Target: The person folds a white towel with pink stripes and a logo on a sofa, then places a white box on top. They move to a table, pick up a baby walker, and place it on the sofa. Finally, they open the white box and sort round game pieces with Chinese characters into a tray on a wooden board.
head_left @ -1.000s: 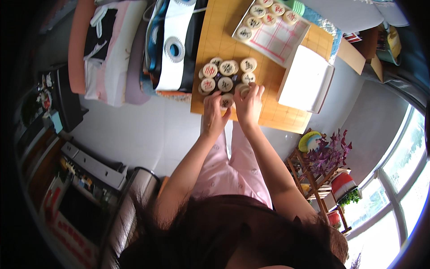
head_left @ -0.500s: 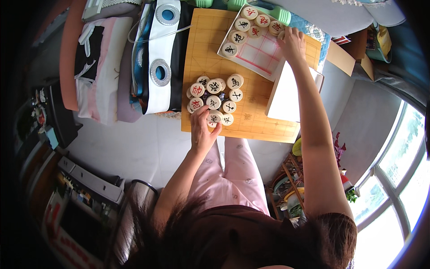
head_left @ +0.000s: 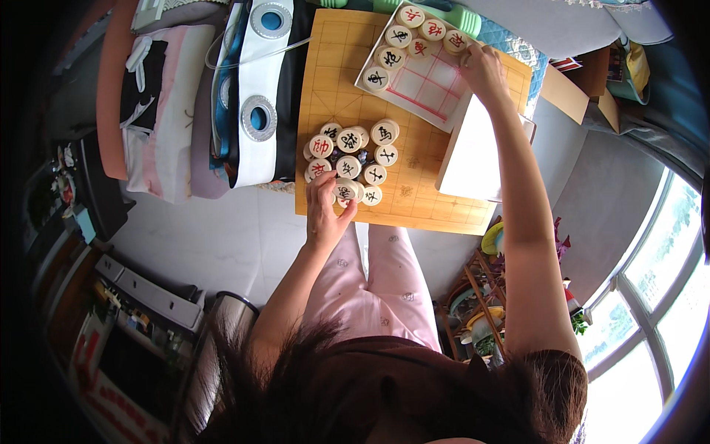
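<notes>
Round wooden xiangqi pieces with red or black characters stand in stacks near the left front of a wooden game board (head_left: 429, 203). My left hand (head_left: 328, 212) pinches a xiangqi piece (head_left: 345, 189) between thumb and fingers at the near edge of these stacks. My right hand (head_left: 485, 74) reaches to the far right corner of a shallow white box (head_left: 421, 109), its fingers curled in beside a red-marked piece (head_left: 455, 42). What those fingertips hold, if anything, is hidden. Several pieces line the box's left and far sides, a black-marked piece (head_left: 376, 78) among them.
A white box lid (head_left: 467, 159) lies tilted against the box, under my right forearm. Green dumbbells (head_left: 464, 21) rest past the board's far edge. Left of the board are a white curtain strip with metal rings (head_left: 250, 152) and folded cloths (head_left: 177, 111). My pink-trousered legs (head_left: 370, 288) are below.
My right hand has shifted slightly, baring more of the red-marked piece in the box's corner. My left hand stays at the stacks with its piece. The whole view has slid a little.
</notes>
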The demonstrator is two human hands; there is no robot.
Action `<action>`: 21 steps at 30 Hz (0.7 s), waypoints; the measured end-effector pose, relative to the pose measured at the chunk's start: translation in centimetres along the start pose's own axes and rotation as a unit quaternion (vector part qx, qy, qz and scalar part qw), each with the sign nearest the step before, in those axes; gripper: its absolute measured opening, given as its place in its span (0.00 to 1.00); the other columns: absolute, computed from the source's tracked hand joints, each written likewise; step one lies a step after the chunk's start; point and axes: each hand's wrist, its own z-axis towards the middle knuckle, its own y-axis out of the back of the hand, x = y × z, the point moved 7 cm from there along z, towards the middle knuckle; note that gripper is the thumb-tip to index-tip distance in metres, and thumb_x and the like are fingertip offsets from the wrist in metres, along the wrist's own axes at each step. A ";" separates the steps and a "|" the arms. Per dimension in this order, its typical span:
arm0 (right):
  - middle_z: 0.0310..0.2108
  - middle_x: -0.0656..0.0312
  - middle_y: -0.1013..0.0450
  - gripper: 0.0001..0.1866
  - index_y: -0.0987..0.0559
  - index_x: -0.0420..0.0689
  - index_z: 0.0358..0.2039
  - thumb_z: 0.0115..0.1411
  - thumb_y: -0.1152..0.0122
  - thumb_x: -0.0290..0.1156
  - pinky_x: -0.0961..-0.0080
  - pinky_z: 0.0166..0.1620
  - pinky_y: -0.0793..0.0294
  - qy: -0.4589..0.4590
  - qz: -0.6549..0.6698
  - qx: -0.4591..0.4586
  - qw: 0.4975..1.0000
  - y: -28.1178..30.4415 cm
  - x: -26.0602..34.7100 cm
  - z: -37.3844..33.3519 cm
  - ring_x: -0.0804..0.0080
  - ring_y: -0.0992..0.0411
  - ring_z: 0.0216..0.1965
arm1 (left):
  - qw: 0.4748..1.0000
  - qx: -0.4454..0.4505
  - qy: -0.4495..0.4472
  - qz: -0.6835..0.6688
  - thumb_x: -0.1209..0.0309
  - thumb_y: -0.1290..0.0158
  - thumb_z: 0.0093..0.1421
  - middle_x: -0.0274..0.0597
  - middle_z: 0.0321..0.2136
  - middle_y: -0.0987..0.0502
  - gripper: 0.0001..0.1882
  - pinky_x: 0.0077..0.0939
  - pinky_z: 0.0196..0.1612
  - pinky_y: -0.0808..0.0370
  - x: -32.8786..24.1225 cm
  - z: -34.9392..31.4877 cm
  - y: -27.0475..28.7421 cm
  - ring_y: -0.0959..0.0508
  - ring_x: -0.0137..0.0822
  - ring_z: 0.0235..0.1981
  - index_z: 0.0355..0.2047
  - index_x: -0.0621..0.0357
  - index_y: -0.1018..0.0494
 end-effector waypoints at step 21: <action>0.31 0.57 0.31 0.15 0.25 0.42 0.35 0.44 0.36 0.19 0.67 0.39 0.28 0.167 0.272 0.009 0.948 1.8 16.7 -20.1 0.58 0.32 0.33 | 0.986 -0.043 0.163 0.000 0.73 0.37 0.45 0.48 0.41 0.32 0.26 0.34 0.42 0.31 3.6 -5.5 1.2 0.31 0.46 0.40 0.42 0.62 0.38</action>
